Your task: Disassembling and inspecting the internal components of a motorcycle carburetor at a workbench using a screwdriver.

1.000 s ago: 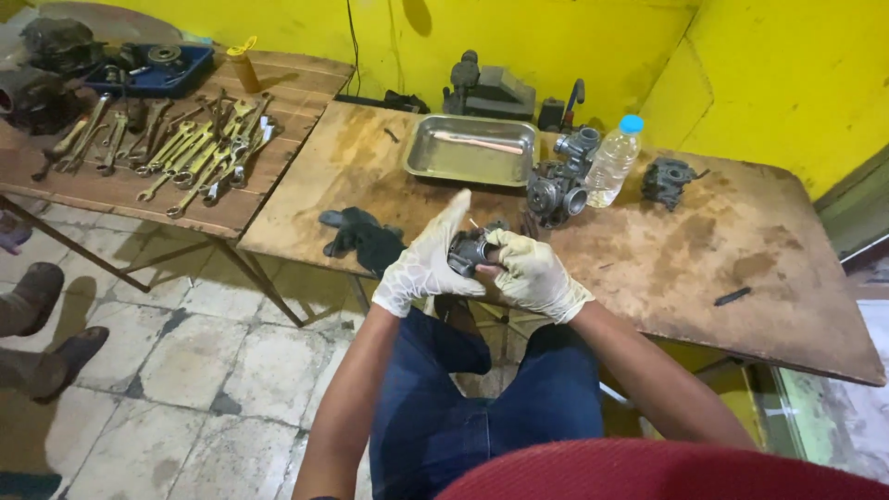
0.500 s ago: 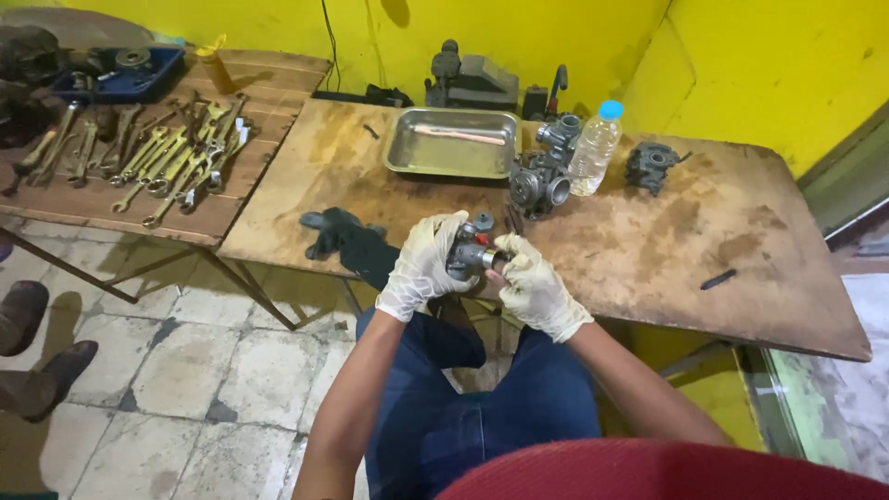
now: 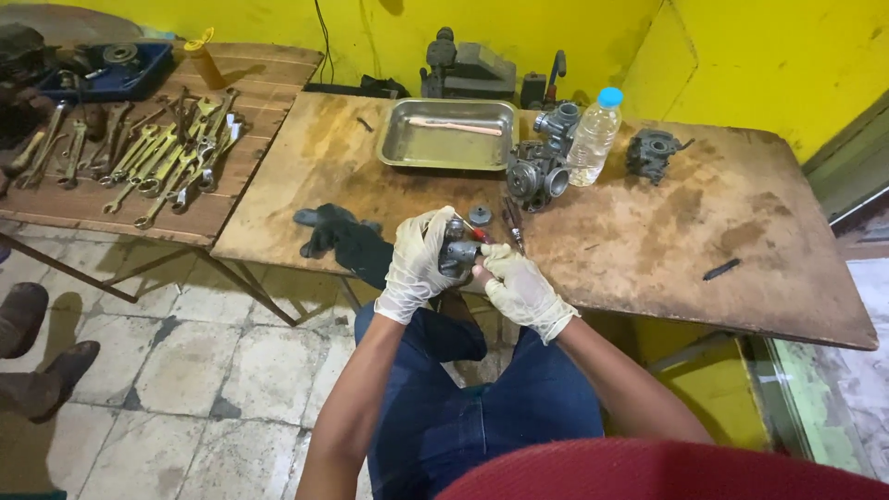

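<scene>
Both my hands wear pale latex gloves and meet at the near edge of a worn wooden table [image 3: 648,231]. My left hand [image 3: 417,264] wraps around a small grey metal carburetor part [image 3: 457,252]. My right hand [image 3: 519,287] grips the same part from the right side, beside a red-handled tool [image 3: 478,234] whose tip shows between the hands. A round grey cap [image 3: 479,216] and a screwdriver [image 3: 512,222] lie on the table just beyond my fingers.
On the table stand a metal tray [image 3: 398,148] with a thin stick, two carburetor bodies [image 3: 537,171], a plastic bottle [image 3: 593,137], another carburetor [image 3: 653,153], dark gloves [image 3: 347,239]. Left, a second table [image 3: 250,79] carries several wrenches [image 3: 157,153]. Someone's shoes [image 3: 37,352] stand at lower left.
My hands stay closed on the metal part and have shifted slightly nearer the table edge. The view has tilted a little; the table's things have not moved.
</scene>
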